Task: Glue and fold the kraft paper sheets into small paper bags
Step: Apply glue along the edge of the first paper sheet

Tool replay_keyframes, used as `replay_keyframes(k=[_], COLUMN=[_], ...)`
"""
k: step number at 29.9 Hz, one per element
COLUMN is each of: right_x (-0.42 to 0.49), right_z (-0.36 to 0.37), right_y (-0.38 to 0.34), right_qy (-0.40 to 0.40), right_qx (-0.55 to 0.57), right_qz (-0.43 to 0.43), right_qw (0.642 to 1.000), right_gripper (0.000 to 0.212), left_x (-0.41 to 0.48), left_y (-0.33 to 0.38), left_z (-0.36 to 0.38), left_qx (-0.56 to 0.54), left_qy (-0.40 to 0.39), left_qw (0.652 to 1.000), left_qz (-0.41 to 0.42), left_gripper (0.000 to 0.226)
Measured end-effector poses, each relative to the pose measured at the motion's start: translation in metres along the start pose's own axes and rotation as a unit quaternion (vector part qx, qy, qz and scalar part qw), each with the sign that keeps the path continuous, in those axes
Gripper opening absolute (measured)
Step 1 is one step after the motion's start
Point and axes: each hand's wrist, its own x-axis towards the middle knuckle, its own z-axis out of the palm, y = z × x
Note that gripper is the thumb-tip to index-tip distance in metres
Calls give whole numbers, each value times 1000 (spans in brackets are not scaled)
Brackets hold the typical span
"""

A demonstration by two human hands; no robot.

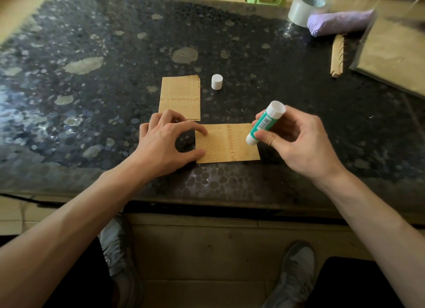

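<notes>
My right hand (296, 144) grips the glue stick (264, 123), thumb and fingers curled round its green barrel; the stick is tilted, lower white end down at the right edge of the kraft sheet (226, 144); whether that end touches the paper I cannot tell; my left hand (165, 144) holds nothing, fingers arched and spread, index tip and thumb tip pressing the sheet's left edge flat

The sheet lies on the near middle of the table (92, 100), between my two hands, long side running left to right, printed face up; just beyond my left hand lies a stack of like sheets (180, 96), edges roughly squared; to the right of the stack stands the stick's white cap (216, 82), upright and apart from it

Handling, as judged: the paper is thin, light and likely to slide on the glossy top, so one edge wants pinning while glue is drawn along the other; it should crease sharply and hold a fold, but may tear or wrinkle under a dragging stick; best taken by an edge or corner, clear of any glued strip

At the far right: a tape roll (307, 7), a purple bundle (340, 22) and a spiral-bound pad (337, 57)
</notes>
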Motion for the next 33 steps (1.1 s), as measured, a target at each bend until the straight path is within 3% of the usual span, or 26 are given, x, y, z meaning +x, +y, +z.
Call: replay_keyframes(k=[8,15,33], right_x=[11,14,6], right_z=[22,21,9], right_y=[10,8,10], right_qy=[42,17,-39], right_qx=[-105,-162,-138], right_qz=[-11,-16,-21], right_qw=[993,987,989], right_gripper=[38,36,37], left_x=[1,1,1], left_y=[-2,-2,-2], left_z=[1,2,1], left_qx=[3,6,2], left_qy=[-1,-1,3], left_qw=[1000,1000,1000], left_qz=[2,1,1], left_gripper=[49,49,49])
